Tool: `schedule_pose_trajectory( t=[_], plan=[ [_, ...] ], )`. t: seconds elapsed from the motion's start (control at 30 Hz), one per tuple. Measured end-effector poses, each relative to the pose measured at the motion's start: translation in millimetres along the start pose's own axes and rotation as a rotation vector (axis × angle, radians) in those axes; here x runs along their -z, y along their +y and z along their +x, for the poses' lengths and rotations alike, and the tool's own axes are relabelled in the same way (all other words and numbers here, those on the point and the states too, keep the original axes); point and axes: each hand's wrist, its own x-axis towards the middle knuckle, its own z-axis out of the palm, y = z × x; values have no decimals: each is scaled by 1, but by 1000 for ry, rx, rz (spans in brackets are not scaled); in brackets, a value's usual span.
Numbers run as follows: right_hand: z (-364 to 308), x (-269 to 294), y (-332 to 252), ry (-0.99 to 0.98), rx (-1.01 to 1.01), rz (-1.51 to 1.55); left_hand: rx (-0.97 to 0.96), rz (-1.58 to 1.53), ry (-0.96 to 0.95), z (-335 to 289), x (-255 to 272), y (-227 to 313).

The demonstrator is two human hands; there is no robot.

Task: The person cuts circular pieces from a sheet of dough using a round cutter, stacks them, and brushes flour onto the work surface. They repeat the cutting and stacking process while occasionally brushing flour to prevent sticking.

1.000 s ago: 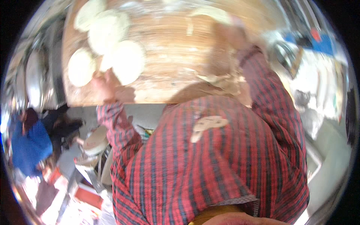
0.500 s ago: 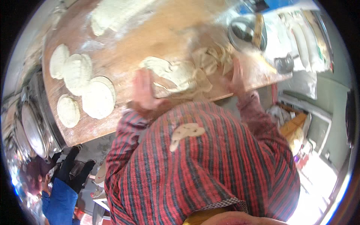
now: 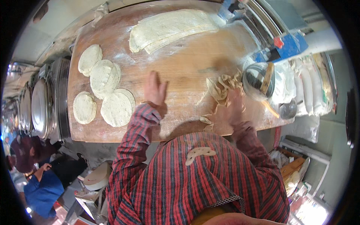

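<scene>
My left hand (image 3: 155, 90) is raised over the wooden table, holding nothing, with its thumb spread away from the fingers. My right hand (image 3: 235, 105) is at the tangle of thin dough scraps (image 3: 218, 91) on the right part of the table. Its fingers are smeared by motion, so their grip does not show. A smaller dough scrap (image 3: 205, 120) lies near the front edge. To the left of my left hand lie several stacks of flat dough rounds (image 3: 117, 108). Farther back, long layered dough sheets (image 3: 172, 29) are spread on the wooden table (image 3: 180, 77).
A grey bowl (image 3: 255, 79) with a wooden-handled brush (image 3: 267, 78) stands at the table's right. Beyond it is a blue metal machine part (image 3: 287, 48). A dark small bowl (image 3: 288, 109) sits by the right corner. Round metal lids (image 3: 40, 108) line the left; other people are at lower left.
The crumpled dough that lay between my hands is gone from the middle; scraps now bunch at my right hand. My left hand has moved away from the dough. The whole view has shifted.
</scene>
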Motion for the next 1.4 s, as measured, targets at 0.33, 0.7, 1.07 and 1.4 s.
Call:
schedule_pose_trajectory(
  t=[0.33, 0.7, 1.07, 1.4],
  plan=[
    [66, 28, 23, -189, 178, -475, 13, 336, 139, -5, 7, -39],
    [437, -44, 121, 216, -125, -235, 22, 369, 103, 0, 14, -29],
    [468, -9, 34, 108, 36, 38, 53, 337, 93, 2, 16, -28],
    [479, -64, -21, -398, -261, 348, 74, 311, 92, 3, 17, -28]
  ],
)
